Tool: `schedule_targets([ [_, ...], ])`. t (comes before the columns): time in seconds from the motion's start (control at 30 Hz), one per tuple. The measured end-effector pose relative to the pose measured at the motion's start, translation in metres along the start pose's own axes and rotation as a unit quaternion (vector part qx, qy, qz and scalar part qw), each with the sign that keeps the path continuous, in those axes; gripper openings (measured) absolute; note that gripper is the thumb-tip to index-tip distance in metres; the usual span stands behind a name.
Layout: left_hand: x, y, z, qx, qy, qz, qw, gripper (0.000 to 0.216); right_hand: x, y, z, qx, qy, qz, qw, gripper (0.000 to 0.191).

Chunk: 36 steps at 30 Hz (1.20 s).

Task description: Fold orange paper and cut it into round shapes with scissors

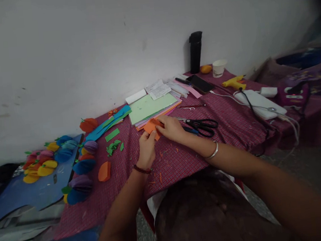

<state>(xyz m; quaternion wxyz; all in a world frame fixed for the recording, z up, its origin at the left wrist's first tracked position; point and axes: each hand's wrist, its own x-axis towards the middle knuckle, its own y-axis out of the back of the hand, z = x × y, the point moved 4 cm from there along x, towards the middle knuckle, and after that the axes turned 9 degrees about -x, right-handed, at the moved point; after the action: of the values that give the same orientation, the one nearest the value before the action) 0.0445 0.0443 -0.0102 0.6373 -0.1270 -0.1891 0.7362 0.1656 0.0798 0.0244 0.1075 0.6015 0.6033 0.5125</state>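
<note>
Both my hands are at the middle of the table, closed on orange paper point(150, 126). My left hand point(147, 150) pinches its lower edge, while my right hand point(172, 128) grips it from the right side; the fingers partly cover its shape. Close to my right hand lie black-handled scissors point(203, 124), with something blue beside them. Thin orange paper scraps point(160, 177) are scattered on the cloth below my hands. Left of my left hand are an orange cut paper piece point(104, 171), small green paper pieces point(112, 148) and a green paper strip point(112, 135).
A stack of coloured paper point(148, 109) lies behind my hands. Folded paper fruit shapes point(84, 166) sit at the left, several on a blue board point(45, 190). At the back right stand a black bottle point(196, 52), a paper cup point(219, 68), a phone point(200, 84) and a yellow glue gun point(234, 82). Cables cross the right side.
</note>
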Motion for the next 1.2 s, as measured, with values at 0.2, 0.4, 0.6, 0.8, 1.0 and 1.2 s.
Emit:
schedule_targets([
  [0.2, -0.003, -0.005, 0.004, -0.041, -0.018, 0.001, 0.999, 0.039, 0.000, -0.009, 0.000, 0.140, -0.024, 0.001, 0.990, 0.006],
  [0.4, 0.004, -0.001, 0.009, -0.035, -0.062, -0.010, 0.997, 0.031, 0.005, -0.019, 0.005, 0.359, -0.077, -0.024, 0.930, 0.014],
  [0.6, 0.007, 0.001, 0.017, -0.077, 0.048, -0.096, 0.991, 0.035, 0.001, -0.017, 0.000, 0.579, -0.127, -0.101, 0.799, 0.032],
  [0.8, 0.010, 0.009, 0.015, -0.068, 0.120, -0.163, 0.977, 0.037, 0.000, -0.016, 0.000, 0.655, -0.153, -0.186, 0.716, 0.037],
  [1.0, 0.010, 0.007, 0.012, 0.008, 0.064, -0.150, 0.987, 0.044, 0.005, -0.015, 0.010, 0.487, -0.126, -0.126, 0.855, 0.022],
  [1.2, 0.003, -0.004, 0.011, 0.213, -0.071, -0.096, 0.970, 0.023, 0.001, 0.005, 0.001, 0.007, 0.010, 0.013, 1.000, 0.009],
])
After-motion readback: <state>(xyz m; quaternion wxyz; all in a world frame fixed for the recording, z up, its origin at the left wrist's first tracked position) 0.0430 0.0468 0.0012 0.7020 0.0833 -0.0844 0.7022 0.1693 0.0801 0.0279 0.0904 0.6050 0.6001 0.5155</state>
